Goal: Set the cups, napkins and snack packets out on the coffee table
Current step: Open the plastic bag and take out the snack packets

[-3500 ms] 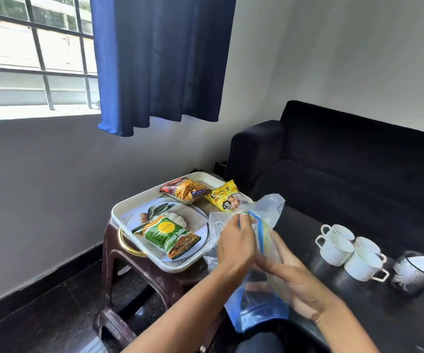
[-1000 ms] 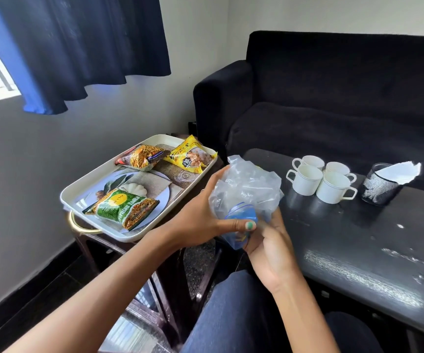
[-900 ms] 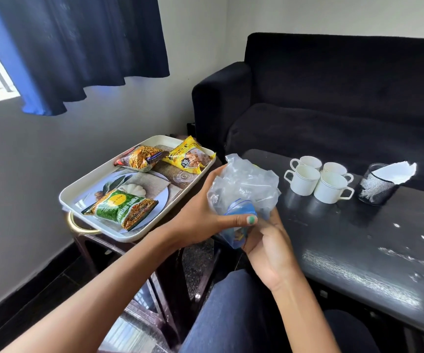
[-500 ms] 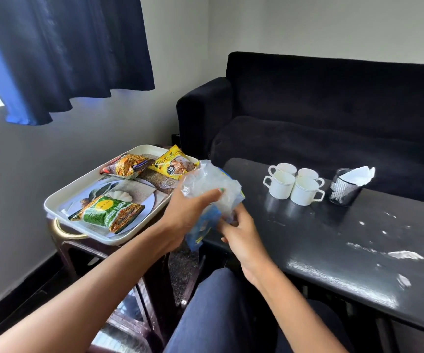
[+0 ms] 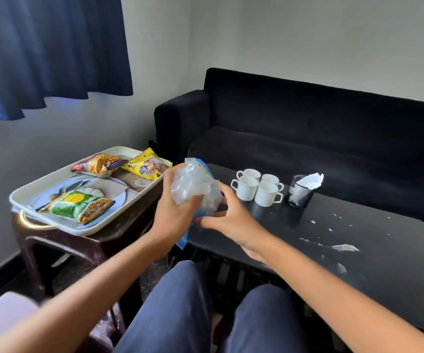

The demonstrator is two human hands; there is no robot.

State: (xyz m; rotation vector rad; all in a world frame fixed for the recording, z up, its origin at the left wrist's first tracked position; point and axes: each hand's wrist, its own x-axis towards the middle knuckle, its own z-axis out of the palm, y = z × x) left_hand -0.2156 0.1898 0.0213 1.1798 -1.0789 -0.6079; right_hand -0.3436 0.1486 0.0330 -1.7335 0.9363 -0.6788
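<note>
both hands are up in front of the knees, working a crumpled clear plastic bag with a blue strip. the left hand has its fingers curled round the bag's left side, thumb up along it, squeezing it into a wad. the right hand meets it from the other side, fingers bent and pinching the bag's lower right edge, with a blue flap hanging just below the fingertips.

beyond the right hand's fingers, four white cups huddle together on the black coffee table, handles out, touching one another. just past them stands a dark holder with white napkins sticking up out of it.

out past the left hand's fingers, a white tray sits on a brown stool. three snack packets lie in it: a green packet nearest, an orange packet at the far end, and a yellow packet beside it, closest to the left thumb. black sofa behind the table.
</note>
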